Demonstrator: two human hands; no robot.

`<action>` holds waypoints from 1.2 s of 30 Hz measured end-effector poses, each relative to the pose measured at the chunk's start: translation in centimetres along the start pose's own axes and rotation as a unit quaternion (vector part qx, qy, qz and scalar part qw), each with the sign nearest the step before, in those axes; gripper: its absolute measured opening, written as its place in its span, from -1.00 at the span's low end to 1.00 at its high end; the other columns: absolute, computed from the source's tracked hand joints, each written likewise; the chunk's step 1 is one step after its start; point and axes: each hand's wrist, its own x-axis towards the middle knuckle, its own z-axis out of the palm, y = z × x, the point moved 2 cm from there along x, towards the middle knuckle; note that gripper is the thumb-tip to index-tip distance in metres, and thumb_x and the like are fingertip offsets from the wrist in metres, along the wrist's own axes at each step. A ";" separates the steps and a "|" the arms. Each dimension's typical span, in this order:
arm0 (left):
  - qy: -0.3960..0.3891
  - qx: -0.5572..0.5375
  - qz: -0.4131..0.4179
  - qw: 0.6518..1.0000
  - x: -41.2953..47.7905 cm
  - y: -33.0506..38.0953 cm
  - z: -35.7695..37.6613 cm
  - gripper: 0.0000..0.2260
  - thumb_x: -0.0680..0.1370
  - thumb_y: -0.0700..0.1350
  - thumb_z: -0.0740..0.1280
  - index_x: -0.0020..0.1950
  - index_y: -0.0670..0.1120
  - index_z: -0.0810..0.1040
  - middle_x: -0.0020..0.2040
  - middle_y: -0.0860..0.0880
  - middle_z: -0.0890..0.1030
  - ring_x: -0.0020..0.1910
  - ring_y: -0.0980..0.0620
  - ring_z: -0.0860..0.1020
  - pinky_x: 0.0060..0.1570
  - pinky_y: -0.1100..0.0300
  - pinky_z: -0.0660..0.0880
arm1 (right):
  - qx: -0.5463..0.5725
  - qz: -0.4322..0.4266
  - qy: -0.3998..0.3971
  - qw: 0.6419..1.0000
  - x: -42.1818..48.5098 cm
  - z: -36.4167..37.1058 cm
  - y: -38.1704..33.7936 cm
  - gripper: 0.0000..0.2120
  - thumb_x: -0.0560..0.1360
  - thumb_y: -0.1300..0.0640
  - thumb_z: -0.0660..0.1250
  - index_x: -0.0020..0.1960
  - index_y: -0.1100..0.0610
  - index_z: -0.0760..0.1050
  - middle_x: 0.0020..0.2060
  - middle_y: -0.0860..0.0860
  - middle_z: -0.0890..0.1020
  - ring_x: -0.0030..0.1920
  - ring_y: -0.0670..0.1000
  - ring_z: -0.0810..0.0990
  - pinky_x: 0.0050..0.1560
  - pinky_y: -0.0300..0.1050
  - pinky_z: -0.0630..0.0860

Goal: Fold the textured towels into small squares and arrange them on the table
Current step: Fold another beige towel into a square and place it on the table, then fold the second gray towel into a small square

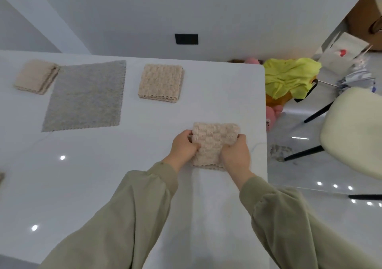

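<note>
Two hands (184, 145) (235, 155) tight around one folded beige towel (215, 138); two other folded towels (160, 83) (36, 76); one flat grey towel (86, 97).

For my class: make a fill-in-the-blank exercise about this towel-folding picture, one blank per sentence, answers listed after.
1. The left hand and right hand grip a folded towel coloured ____.
2. The flat, unfolded towel is coloured ____.
3. It lies between ____ folded ones: the far-left towel and the middle towel.
4. The chair stands on the table's ____ side.
Answers: beige; grey; two; right.
</note>
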 end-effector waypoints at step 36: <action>0.110 0.137 0.104 0.979 -0.9 -16.2 -29.0 -0.59 0.54 -0.26 0.20 0.39 -0.09 0.36 0.36 -0.03 0.37 0.33 -0.01 0.33 0.32 0.19 0.26 | -0.396 -0.317 -0.083 0.858 -13.2 28.4 -15.2 -0.46 0.58 0.03 0.10 0.50 0.15 0.08 0.52 0.12 0.07 0.52 0.10 -0.05 0.48 0.08 -0.13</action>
